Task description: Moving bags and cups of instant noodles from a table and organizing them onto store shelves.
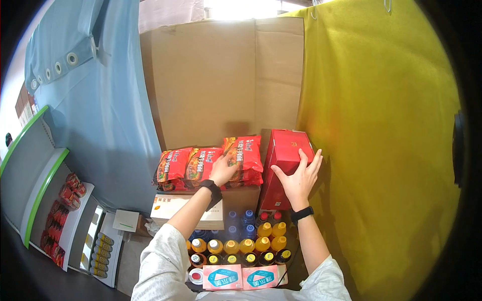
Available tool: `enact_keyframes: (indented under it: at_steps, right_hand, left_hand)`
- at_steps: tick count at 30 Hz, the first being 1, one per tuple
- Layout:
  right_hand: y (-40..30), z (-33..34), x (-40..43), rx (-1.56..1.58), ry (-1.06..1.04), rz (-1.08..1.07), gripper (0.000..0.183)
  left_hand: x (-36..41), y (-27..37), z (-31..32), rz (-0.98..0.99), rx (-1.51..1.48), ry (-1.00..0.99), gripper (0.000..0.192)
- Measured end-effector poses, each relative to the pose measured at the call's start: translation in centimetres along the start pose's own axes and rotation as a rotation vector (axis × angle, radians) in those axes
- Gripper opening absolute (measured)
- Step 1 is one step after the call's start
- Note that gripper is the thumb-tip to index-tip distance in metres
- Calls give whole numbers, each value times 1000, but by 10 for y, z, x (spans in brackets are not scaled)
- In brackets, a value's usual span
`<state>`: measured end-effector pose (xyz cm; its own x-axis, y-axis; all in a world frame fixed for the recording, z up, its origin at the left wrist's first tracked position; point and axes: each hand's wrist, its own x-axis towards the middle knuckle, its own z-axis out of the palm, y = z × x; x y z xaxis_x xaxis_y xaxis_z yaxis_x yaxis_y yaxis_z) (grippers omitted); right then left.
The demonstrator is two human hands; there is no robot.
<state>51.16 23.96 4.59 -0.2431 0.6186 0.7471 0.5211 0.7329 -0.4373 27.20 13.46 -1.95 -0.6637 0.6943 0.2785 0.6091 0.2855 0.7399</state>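
Observation:
My left hand (223, 170) reaches over red instant noodle packets, its fingertips touching the left part of the right-hand packet (249, 152). Whether the fingers grip it I cannot tell. Further left lie the middle noodle packet (199, 165) and another noodle packet (174, 161), with more packets beneath. My right hand (300, 180) is spread wide at the red box (292, 145), thumb and fingers apart and nothing held. That box stands upright just right of the packets. Both wrists wear black bands.
Below the packets are a white carton (188, 210) and rows of drink bottles (246, 244). Pink tissue boxes (222, 277) lie nearest me. A shelf unit (81, 201) with snacks and cans stands left. Behind are a cardboard panel (211, 82), a blue curtain (109, 124) and yellow cloth (384, 143).

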Motion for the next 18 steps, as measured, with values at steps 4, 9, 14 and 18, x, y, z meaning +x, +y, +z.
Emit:
enact_keyframes:
  at_steps: [4,9,14,18]
  right_hand:
    - [-3,4,1,36,16,20,92]
    - [-5,7,1,29,65,-6,87]
    - [-3,8,2,24,95,-25,82]
    - [4,6,2,103,138,-39,74]
  left_hand:
    - [1,-3,1,2,-28,-41,57]
    - [-5,2,-6,14,-104,-73,56]
    - [-12,7,-9,47,-46,10,55]
    - [-14,11,-16,70,-81,39,59]
